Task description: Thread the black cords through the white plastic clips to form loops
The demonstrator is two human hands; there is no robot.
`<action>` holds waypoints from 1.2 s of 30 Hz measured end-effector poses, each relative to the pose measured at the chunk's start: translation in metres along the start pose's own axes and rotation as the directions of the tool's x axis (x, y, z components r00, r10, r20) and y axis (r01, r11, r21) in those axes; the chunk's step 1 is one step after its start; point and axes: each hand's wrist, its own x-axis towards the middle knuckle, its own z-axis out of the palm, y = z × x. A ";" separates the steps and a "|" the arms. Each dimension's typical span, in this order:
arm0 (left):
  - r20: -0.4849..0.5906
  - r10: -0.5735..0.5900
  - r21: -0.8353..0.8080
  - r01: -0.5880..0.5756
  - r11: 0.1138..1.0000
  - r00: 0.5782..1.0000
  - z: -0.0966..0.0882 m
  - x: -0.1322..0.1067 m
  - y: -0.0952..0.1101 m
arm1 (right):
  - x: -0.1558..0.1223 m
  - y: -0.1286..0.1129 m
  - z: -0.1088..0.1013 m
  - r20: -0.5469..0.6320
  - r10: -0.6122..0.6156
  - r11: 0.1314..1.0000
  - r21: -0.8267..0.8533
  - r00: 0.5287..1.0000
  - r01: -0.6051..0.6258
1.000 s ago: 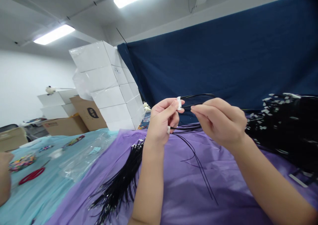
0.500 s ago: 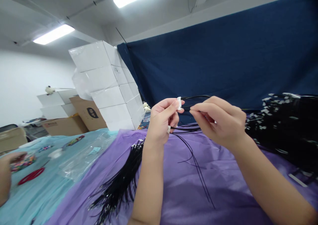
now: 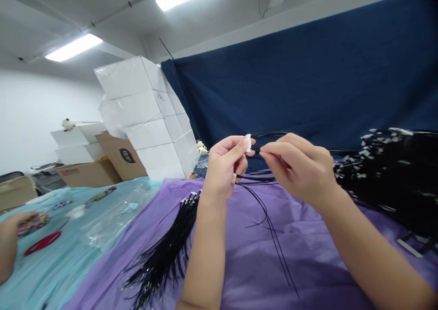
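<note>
My left hand (image 3: 224,166) is raised above the purple cloth (image 3: 246,250) and pinches a small white plastic connector (image 3: 248,142) between thumb and forefinger. My right hand (image 3: 297,166) pinches the end of a thin black wire (image 3: 270,135) right at the connector's side. More thin black wires (image 3: 270,223) hang from the hands and trail down over the cloth. A bundle of loose black wires (image 3: 164,250) with metal tips lies on the cloth below my left forearm.
A big heap of black wires with white connectors (image 3: 393,178) lies at the right. Stacked white boxes (image 3: 150,118) and cardboard boxes (image 3: 102,159) stand behind. On the blue cloth at left lie red scissors (image 3: 43,242), beads and another person's hand (image 3: 10,241).
My right hand has moved slightly left, bringing the wire end up to the connector. The other person's hand at far left has shifted over the beads.
</note>
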 end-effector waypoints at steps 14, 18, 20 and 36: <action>0.025 -0.021 -0.034 0.022 0.999 0.999 0.002 0.000 0.002 | 0.000 -0.003 0.000 0.030 0.024 1.000 -0.003 0.999 -0.023; 0.027 -0.027 -0.047 0.028 0.998 0.999 0.001 0.001 0.001 | -0.001 -0.002 0.002 0.011 0.016 1.000 -0.004 1.000 -0.016; 0.027 -0.030 -0.045 0.031 0.999 0.999 0.001 0.002 0.000 | -0.001 -0.001 0.002 0.011 0.017 1.000 -0.002 1.000 -0.017; -0.284 0.168 0.023 -0.169 0.985 0.944 -0.014 0.008 0.004 | 0.004 -0.013 -0.009 0.303 0.042 0.989 0.120 0.952 -0.082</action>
